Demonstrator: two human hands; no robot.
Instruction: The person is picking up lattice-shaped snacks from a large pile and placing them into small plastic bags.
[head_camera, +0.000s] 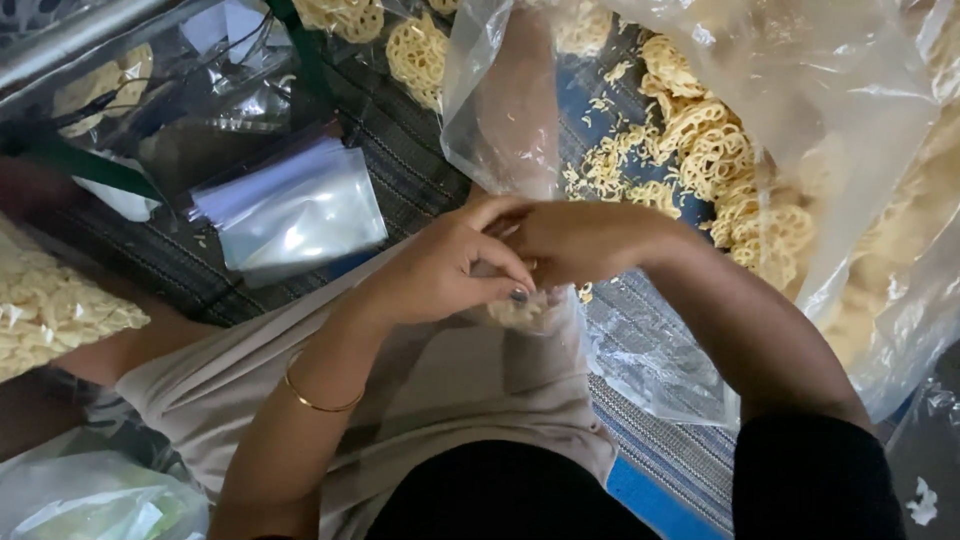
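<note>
Clear plastic small bag (525, 318) of pale lacy crackers is pinched by both hands: left hand (440, 270) fingers curled on it, right hand (575, 240) fingers clasping its top

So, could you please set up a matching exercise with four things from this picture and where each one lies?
Things:
1. gold bangle
2. stack of flat clear bags
3. lacy yellow crackers
4. small clear bag

Places:
A. heaped in the big plastic sack, upper right
B. rising from between the two hands
C. on the left wrist
D. on the mat, left of the hands

Pairs: 1-C, 2-D, 3-A, 4-B
</note>
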